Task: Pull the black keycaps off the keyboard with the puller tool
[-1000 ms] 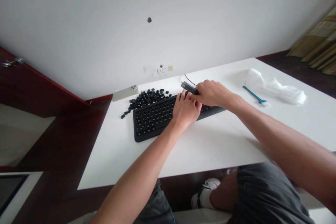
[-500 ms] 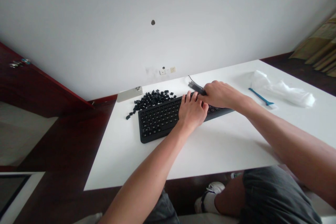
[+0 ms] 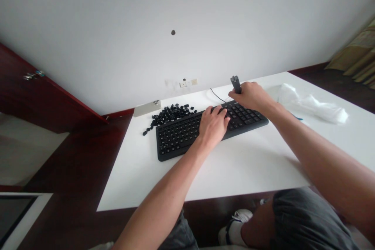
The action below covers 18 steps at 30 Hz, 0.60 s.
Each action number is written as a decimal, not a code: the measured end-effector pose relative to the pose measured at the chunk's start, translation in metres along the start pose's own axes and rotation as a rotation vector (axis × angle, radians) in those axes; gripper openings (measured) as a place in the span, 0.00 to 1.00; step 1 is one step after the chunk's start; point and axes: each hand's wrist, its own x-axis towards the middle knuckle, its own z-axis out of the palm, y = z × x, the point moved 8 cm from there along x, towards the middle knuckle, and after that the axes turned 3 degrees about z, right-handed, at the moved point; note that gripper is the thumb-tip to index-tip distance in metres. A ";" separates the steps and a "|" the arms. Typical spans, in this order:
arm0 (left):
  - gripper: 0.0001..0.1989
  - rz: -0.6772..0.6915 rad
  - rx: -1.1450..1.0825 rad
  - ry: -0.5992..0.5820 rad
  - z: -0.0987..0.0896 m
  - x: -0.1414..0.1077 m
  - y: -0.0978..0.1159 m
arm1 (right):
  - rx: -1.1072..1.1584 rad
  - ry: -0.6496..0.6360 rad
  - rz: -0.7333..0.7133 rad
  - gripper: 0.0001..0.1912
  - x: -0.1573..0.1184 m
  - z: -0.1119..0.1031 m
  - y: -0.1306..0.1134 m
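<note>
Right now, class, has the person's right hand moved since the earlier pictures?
Yes: against the computer keyboard, the right hand has shifted toward its far edge, uncovering more keys.

Key legends on a keyboard (image 3: 178, 137) show only as pale marks too small to read, and no other lettering, label or brand can be made out in the frame

Left hand (image 3: 213, 128) rests on a black keyboard (image 3: 175, 140); right hand (image 3: 251, 97) grips a dark tool (image 3: 235, 84).

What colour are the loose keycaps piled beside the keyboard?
The loose keycaps are black, seen best in the head view.
</note>
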 end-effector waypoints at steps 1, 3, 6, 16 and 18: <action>0.18 -0.004 -0.014 0.003 -0.003 0.000 -0.002 | 0.005 -0.001 -0.007 0.21 0.000 0.001 0.000; 0.15 -0.023 -0.048 0.004 -0.010 0.000 -0.008 | 0.011 -0.001 -0.015 0.21 0.001 0.004 0.001; 0.10 -0.039 -0.088 -0.016 -0.016 0.000 -0.016 | 0.023 0.001 -0.016 0.21 0.004 0.010 0.004; 0.08 0.015 -0.196 -0.002 -0.015 0.004 -0.003 | 0.097 -0.037 0.005 0.19 0.011 0.018 0.012; 0.09 -0.022 -0.180 0.039 -0.020 0.006 -0.021 | 0.096 -0.038 0.006 0.19 0.011 0.018 0.012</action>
